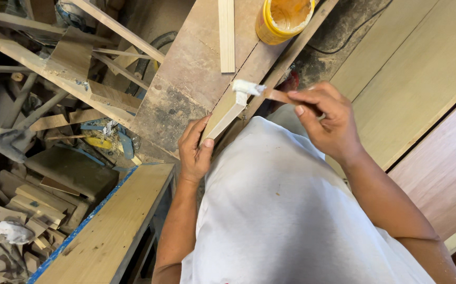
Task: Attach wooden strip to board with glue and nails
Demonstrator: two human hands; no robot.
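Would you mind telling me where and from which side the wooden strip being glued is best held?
Probably by its lower end, from the left, as the left hand grips it now. The wooden strip tilts up and away, and its top end carries wet white glue where the right hand works a small stick, so the clean lower part is safest.

A smooth, pale wooden strip [227, 113], coated at the tip beyond the fingers [199, 131] with glossy white paste, is set over rough, stained board [186, 79].
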